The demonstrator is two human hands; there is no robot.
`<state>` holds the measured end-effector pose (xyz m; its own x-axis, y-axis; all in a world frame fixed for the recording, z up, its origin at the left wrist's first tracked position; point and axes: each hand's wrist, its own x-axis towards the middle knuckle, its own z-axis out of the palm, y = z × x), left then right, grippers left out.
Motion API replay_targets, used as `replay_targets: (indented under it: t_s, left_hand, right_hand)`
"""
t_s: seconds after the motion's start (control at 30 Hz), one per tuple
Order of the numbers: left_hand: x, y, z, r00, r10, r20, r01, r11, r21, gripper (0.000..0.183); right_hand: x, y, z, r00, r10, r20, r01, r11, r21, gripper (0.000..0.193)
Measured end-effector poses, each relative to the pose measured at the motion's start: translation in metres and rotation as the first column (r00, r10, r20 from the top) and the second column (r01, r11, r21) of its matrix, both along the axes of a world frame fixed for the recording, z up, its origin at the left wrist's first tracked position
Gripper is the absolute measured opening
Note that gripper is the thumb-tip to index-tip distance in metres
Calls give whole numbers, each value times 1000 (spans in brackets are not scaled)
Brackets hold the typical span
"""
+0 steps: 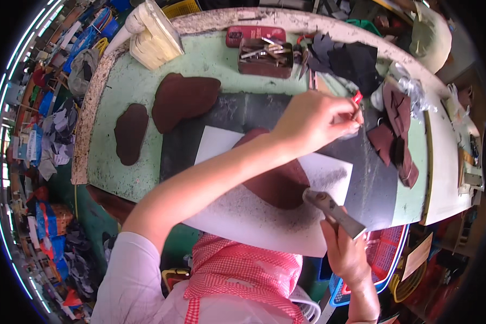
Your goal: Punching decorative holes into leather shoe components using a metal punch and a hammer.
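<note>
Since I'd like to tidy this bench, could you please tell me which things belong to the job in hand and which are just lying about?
Apparently in use:
dark red piece
white sheet beneath it
grey hammer in the right hand
perhaps the small red thing at the left hand

Apparently lying about:
brown box of metal tools
black scraps
pale block

brown piece: partly hidden by left forearm | red item: indistinct

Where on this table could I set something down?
There's bare green tabletop between the pale block and the box of metal pieces, and below the smaller brown piece. The upper right is crowded with black scraps and crumpled plastic.
</note>
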<state>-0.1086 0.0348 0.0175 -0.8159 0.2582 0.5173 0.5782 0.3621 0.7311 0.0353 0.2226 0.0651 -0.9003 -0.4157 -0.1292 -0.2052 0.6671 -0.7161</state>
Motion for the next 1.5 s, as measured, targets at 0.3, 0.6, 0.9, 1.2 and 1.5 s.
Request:
replay_targets:
  t_s: [0.3,0.6,0.9,1.2,1.5]
  left_hand:
    - [70,-69,11,521,-317,793,-17,924,381,19]
    - [111,-39,-16,621,-338,708,48,917,395,15]
    - [115,-28,-17,735,-202,647,24,962,274,10]
    - [124,-21,-11,952,-34,303,61,995,-77,16]
    - [111,-37,-15,671,-346,655,170,932,319,12]
  right_hand:
    - [5,35,-10,961,-200,192,241,945,-223,9]
    - [8,26,0,840,-293,457,329,944,1,20]
    - [11,50,2,973,-197,-121,147,931,-335,41]
    - [39,112,1,966,-10,-259,13,1000,9,28]
    - [19,42,6,993,-97,-64,60,900,-432,50]
